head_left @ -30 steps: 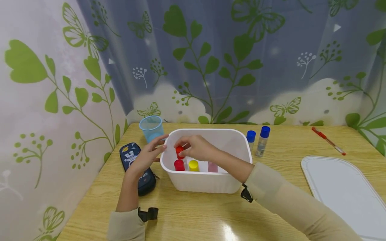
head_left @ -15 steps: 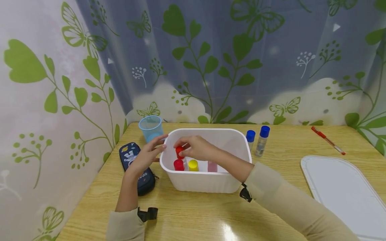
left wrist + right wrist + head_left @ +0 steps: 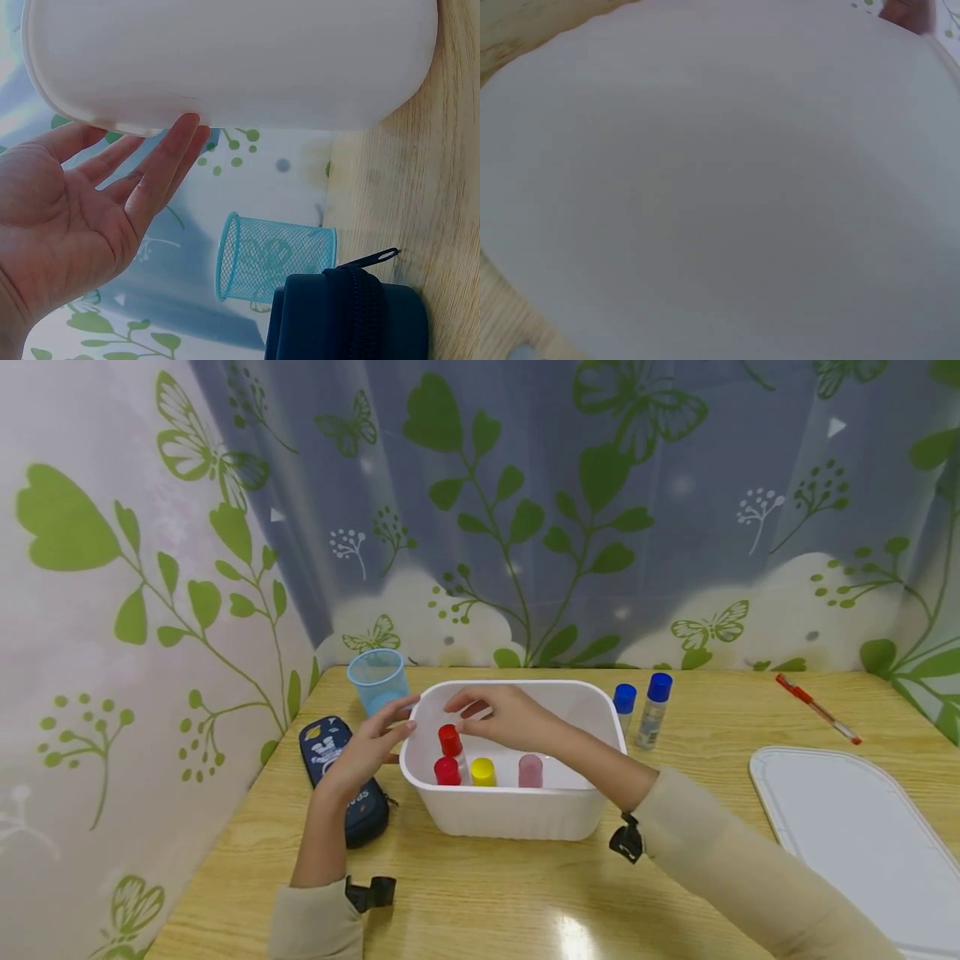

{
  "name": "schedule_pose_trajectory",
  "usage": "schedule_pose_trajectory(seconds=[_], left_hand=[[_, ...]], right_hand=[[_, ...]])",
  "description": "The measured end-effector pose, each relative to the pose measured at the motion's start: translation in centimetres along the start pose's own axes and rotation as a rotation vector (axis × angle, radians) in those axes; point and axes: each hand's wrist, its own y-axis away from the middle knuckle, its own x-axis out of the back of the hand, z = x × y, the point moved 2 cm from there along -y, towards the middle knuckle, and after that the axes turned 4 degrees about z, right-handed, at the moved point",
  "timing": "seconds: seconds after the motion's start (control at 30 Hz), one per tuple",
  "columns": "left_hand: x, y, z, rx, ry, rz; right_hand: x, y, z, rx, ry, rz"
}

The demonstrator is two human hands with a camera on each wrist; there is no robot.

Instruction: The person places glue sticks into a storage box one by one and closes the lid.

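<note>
The right hand point(image 3: 501, 717) has its thumb and fingers apart with nothing in them, just beside a red-capped bottle point(image 3: 450, 740) near the left end of the white tub point(image 3: 513, 814), and the left hand point(image 3: 363, 750) has straight-ish fingers against the tub's left rim. There's a second red-capped bottle point(image 3: 447, 771) in the tub's front left corner, then a yellow-capped bottle point(image 3: 483, 772) and a pink cylinder point(image 3: 530, 771) along the front edge. On the table point(image 3: 480, 893): pencil case point(image 3: 367, 817) by the left edge, mesh cup point(image 3: 377, 681) near the back left corner, two blue-capped bottles point(image 3: 654, 714) near the back edge, red pen point(image 3: 813, 706) towards the back right corner.
</note>
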Motion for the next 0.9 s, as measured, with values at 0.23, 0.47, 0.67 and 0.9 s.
schedule_pose_trajectory(seconds=[0.23,0.47,0.67,0.9], left_hand=[[-0.2,-0.1,-0.1,-0.003,0.001,0.002],[0.0,-0.1,-0.2,-0.015,0.014,-0.002],[0.1,0.1,-0.1,-0.014,0.009,0.001],[-0.2,0.1,-0.1,-0.018,0.012,-0.006]], right_hand=[[5.2,2.9,-0.1,-0.029,-0.047,0.142],[10.5,6.3,1.3,-0.081,0.027,0.269],[12.7,8.8,3.3,-0.143,0.084,0.338],[12.8,10.9,6.2,-0.264,0.164,0.355]])
